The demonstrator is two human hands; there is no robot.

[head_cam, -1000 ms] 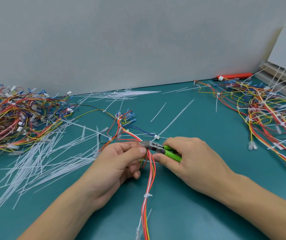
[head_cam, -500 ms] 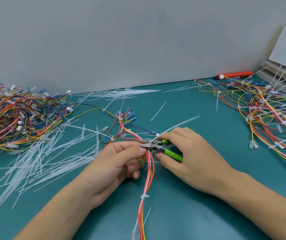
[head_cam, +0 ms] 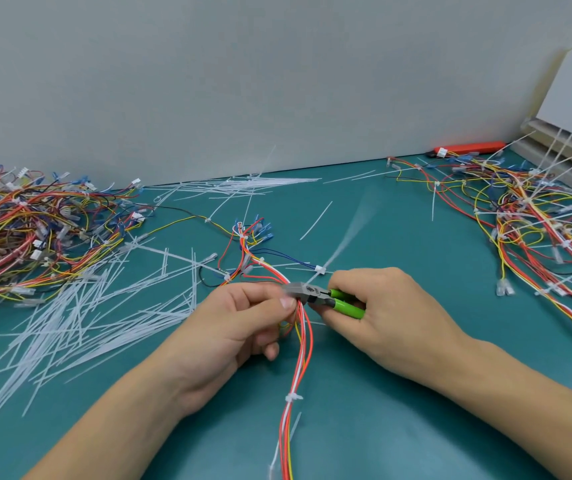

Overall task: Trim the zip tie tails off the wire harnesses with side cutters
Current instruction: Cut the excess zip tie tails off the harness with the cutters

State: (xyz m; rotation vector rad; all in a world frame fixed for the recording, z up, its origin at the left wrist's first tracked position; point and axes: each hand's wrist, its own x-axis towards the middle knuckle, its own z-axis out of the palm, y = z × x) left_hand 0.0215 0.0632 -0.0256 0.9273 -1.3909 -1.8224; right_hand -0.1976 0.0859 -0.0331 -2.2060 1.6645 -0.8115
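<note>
Our right hand [head_cam: 384, 317] curls round the glossy green handles of the side cutters [head_cam: 326, 299], whose dull grey metal nose points left and meets the wire harness [head_cam: 300, 344] just where our left hand [head_cam: 243, 323] pinches it between thumb and forefinger. How far the blades stand apart we cannot tell — the thumb covers their tips. A thin translucent zip tie tail [head_cam: 350, 233] rises from the cutter nose up and to the right, smeared to a pale blur.

The harness is a slim bundle of smooth red, orange, white and yellow wires. It runs from our fingers down toward the near edge, cinched by a small white zip tie [head_cam: 291, 397], and fans out beyond our hands into loops ending in blue connectors [head_cam: 262, 227].

All this lies on a matte teal table [head_cam: 398, 427]. To the left sits a spread of cut tails [head_cam: 80, 313] — straight, stiff, milky plastic strips lying crosswise. Beyond it is a tangled heap of harnesses [head_cam: 25, 230] in red, yellow and blue. At the right lies a second tangle [head_cam: 537, 230], with long white tails jutting out. An orange, bar-shaped tool [head_cam: 471, 147] rests at the foot of the plain grey wall [head_cam: 243, 81].
</note>
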